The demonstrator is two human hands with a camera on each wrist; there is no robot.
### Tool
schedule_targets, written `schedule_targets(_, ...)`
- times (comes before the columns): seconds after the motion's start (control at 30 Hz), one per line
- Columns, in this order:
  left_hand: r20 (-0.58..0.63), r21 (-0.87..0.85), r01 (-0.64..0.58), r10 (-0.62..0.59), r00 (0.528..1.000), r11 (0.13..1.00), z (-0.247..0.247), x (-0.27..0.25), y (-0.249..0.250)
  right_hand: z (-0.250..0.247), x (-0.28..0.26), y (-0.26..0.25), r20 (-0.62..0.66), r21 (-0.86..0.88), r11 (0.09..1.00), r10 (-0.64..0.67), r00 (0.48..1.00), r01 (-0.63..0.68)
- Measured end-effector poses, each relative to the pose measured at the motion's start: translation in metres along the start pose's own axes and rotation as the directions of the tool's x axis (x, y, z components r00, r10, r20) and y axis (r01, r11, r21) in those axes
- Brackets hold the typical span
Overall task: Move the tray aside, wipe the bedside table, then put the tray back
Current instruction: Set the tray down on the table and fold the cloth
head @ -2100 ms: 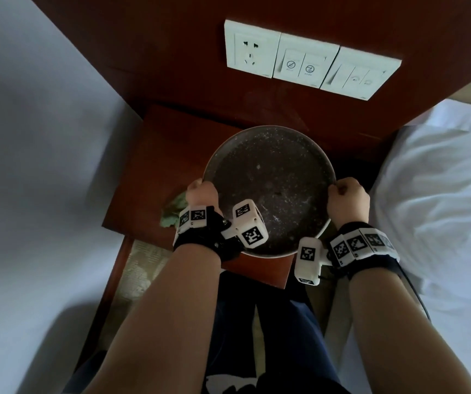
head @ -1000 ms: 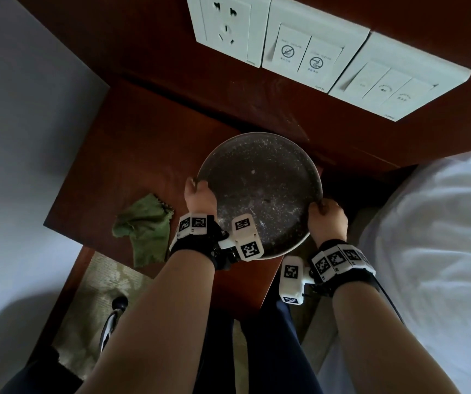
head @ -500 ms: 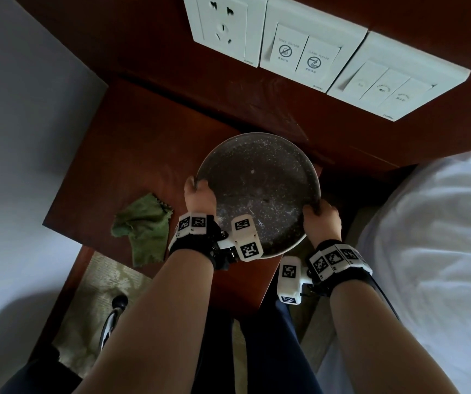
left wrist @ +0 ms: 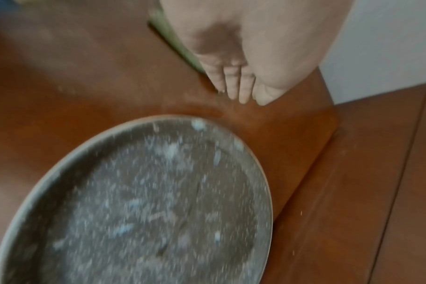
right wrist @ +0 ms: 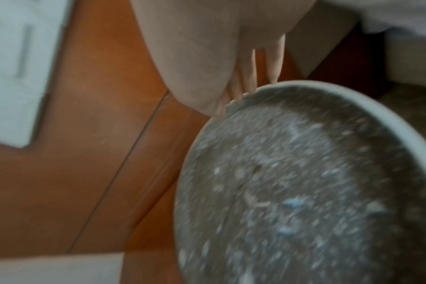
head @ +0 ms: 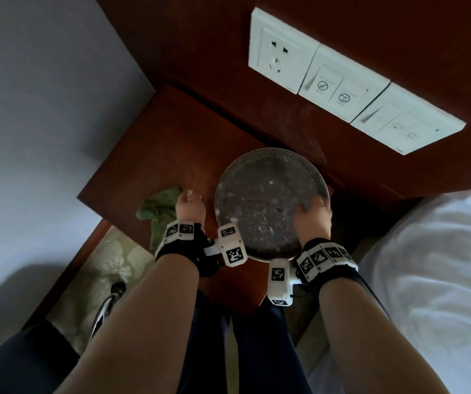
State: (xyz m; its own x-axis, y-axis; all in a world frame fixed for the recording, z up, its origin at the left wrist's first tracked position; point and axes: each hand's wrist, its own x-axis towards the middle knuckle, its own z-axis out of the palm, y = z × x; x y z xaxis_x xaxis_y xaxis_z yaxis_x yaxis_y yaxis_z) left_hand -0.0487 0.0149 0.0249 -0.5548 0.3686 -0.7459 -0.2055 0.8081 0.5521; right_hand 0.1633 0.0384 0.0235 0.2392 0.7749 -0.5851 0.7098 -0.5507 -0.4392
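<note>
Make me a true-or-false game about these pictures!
1. The tray is round. True.
2. Both hands hold the tray. False: only the right hand grips its rim; the left hand is off it, beside the cloth.
3. The cloth is green. True.
4. The cloth lies in the tray. False: it lies on the table, left of the tray.

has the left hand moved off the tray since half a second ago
Yes. The left hand has left the tray rim and shifted left across the bedside table, toward the green cloth.
</note>
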Motion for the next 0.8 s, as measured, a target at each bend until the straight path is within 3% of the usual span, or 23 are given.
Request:
schedule_targets(0.13,-0.075,-0.004,0.005,-0.005,0.997,1.000,-0.035,0.003,-0.011,0.015,-0.016,-0.036,0.130,0.077,0.974,-0.222,0.966,0.214)
schedule_targets(0.23,-0.103,-0.024,0.004,-0.006,0.995,1.000,-0.061,0.010,-0.025,0.033,-0.033,-0.059,0.228,0.005,0.938,-0.340,0.912,0.348)
schedule_targets(0.4,-0.109,-0.042,-0.028,0.023,0.994,0.999,-0.097,0.029,-0.044,0.078,-0.056,-0.076,0.339,-0.056,0.906,-0.377,0.862,0.419)
schedule_targets(0.57,-0.042,0.195,-0.149,0.160,0.986,0.969,-0.121,0.048,-0.046,0.131,-0.079,-0.075,0.468,-0.093,0.891,-0.355,0.809,0.444)
schedule_targets(0.6,-0.021,0.273,-0.205,0.218,0.976,0.940,-0.124,0.053,-0.045,0.141,-0.081,-0.076,0.474,-0.086,0.890,-0.358,0.804,0.448)
schedule_targets(0.67,0.089,0.481,-0.371,0.376,0.922,0.795,-0.130,0.064,-0.045,0.157,-0.086,-0.082,0.455,-0.059,0.894,-0.372,0.809,0.444)
schedule_targets(0.8,0.391,0.599,-0.667,0.565,0.726,0.443,-0.138,0.084,-0.042,0.189,-0.088,-0.093,0.387,-0.084,0.884,-0.396,0.833,0.459)
